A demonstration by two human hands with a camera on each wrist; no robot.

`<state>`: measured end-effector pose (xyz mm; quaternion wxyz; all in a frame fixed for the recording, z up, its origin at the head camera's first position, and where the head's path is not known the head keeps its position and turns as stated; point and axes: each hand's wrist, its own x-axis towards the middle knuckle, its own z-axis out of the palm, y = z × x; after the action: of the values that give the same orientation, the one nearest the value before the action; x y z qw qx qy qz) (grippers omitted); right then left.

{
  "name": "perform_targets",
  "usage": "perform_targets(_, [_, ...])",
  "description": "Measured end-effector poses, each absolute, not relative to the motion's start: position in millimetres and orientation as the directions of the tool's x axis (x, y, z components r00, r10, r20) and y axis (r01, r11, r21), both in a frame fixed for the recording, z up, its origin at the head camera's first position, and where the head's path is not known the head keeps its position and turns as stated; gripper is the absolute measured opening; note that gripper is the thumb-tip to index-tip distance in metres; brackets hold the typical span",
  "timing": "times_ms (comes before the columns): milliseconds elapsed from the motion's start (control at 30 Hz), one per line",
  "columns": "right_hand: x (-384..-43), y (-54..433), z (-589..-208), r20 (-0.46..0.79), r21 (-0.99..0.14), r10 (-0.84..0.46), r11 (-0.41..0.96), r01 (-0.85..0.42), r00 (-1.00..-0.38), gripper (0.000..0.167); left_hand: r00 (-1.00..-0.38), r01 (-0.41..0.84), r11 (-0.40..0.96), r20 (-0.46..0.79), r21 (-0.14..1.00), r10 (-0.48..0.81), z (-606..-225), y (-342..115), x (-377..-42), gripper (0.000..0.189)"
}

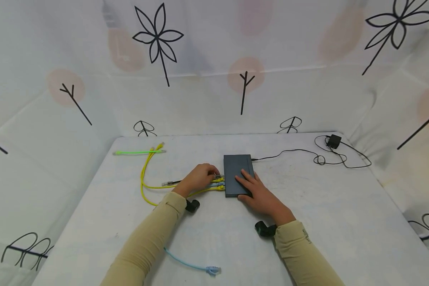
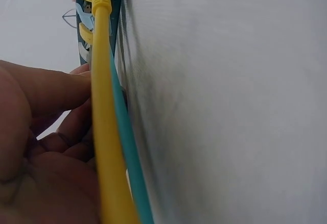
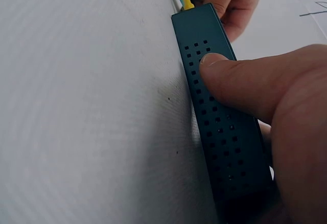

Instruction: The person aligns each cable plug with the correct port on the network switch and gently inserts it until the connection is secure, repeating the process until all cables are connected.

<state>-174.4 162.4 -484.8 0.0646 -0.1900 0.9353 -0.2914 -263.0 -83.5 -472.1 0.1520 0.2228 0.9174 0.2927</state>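
Note:
A dark grey network switch [image 1: 232, 167] lies on the table, with yellow network cables [image 1: 205, 191] and a light blue cable plugged into its left side. My left hand [image 1: 199, 177] is at that side, its thumb and fingers pinching what looks like the plug end of a short black network cable [image 1: 171, 183]; the fingers hide most of it. The cable's other clear plug lies left of the hand. My right hand [image 1: 259, 194] rests on the switch, fingers spread across the top. Its thumb [image 3: 225, 73] presses against the vented side wall.
A green cable [image 1: 137, 152] crosses yellow cable ends at the back left. A black power adapter [image 1: 333, 141] sits at the back right, its thin cord running to the switch. A light blue plug [image 1: 213, 271] lies near the front.

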Motion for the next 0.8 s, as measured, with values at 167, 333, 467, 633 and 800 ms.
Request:
perform_targets(167, [-174.0,162.1,-484.1,-0.01,-0.568,-0.395,0.758,-0.32,-0.919,0.064,-0.851,0.318,0.726,-0.153,0.61,0.502,-469.9,-83.4,-262.4,0.023])
perform_targets(333, [-173.9,161.3,-482.0,-0.013,-0.563,-0.393,0.763,-0.318,-0.919,0.063,-0.848,0.319,0.727,-0.159,0.609,0.505,-468.8,-82.9,-262.8,0.023])
perform_targets(467, [-174.1,160.9,-481.6,-0.018,-0.563,-0.395,0.763,-0.317,-0.918,0.063,-0.849,0.314,0.729,-0.163,0.609,0.502,-469.3,-82.6,-263.9,0.024])
perform_targets(633, [-174.0,161.2,-482.2,-0.015,-0.56,-0.399,0.763,-0.323,-0.917,0.063,-0.846,0.318,0.726,-0.162,0.61,0.508,-471.8,-82.4,-266.0,0.023])
perform_targets(800, [-174.3,161.4,-483.6,-0.009,-0.555,-0.401,0.764,-0.329,-0.916,0.062,-0.844,0.317,0.724,-0.167,0.613,0.51,-472.0,-82.4,-267.0,0.023])
